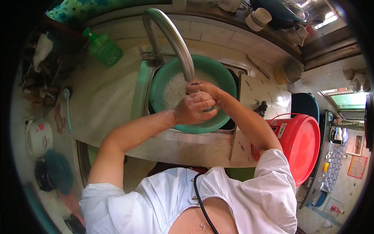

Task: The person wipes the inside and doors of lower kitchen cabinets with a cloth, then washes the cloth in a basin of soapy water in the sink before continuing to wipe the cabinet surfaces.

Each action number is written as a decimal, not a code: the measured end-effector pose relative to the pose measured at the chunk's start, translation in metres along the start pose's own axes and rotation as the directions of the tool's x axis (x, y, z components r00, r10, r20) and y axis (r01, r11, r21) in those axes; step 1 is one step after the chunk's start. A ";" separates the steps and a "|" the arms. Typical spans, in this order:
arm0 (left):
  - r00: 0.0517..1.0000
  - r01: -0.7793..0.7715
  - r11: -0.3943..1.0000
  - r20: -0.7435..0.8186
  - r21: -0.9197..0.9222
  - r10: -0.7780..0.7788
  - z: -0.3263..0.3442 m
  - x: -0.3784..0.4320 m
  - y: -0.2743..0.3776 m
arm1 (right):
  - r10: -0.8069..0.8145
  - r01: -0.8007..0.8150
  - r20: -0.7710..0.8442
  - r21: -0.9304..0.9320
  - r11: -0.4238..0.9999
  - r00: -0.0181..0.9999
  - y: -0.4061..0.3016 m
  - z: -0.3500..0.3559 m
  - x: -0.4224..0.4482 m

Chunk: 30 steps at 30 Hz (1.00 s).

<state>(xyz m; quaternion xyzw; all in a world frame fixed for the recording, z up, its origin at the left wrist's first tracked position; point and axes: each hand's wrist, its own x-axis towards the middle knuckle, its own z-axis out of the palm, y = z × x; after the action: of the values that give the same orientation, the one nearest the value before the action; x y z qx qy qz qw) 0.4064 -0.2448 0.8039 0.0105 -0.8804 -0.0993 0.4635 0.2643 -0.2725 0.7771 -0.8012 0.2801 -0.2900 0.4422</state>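
Observation:
My left hand (196, 107) and my right hand (204, 89) are pressed together just below the spout of a curved metal faucet (178, 35). Both look wet, with suds on the skin. Dark patches of a small object (209, 109) show between the fingers; the hands cover most of it, so its kind is unclear. Beneath them a green plastic basin (223, 70) sits in the metal-rimmed sink (187, 137). Foamy, whitish water (174, 87) lies inside the basin. Whether water runs from the spout cannot be made out.
A green pump bottle (105, 49) stands left of the faucet, and a light-blue spoon (67, 108) lies at the counter's left. On the right are a marble-patterned board (248, 90), a knife (258, 66) by the wall and a red lidded bucket (304, 146) beside my right arm.

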 end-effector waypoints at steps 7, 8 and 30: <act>0.976 -0.181 0.982 0.137 0.061 0.172 0.013 -0.011 0.004 | 0.672 -0.672 0.136 0.333 0.661 0.728 -0.022 0.009 0.018; 0.959 -0.236 0.970 0.175 0.066 0.221 0.014 -0.010 0.003 | 0.675 -0.675 0.104 0.268 0.688 0.730 -0.020 0.011 0.016; 0.612 0.781 0.615 -0.069 -0.110 -0.788 -0.036 -0.076 -0.043 | 0.632 -0.774 -0.675 0.142 0.617 0.380 -0.009 0.056 -0.103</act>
<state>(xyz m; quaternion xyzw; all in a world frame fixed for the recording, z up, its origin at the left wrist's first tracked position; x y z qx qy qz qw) 0.4755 -0.2842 0.7542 0.3840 -0.7562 -0.3213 0.4212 0.2362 -0.1654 0.7380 -0.4813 0.7595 -0.3100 0.3089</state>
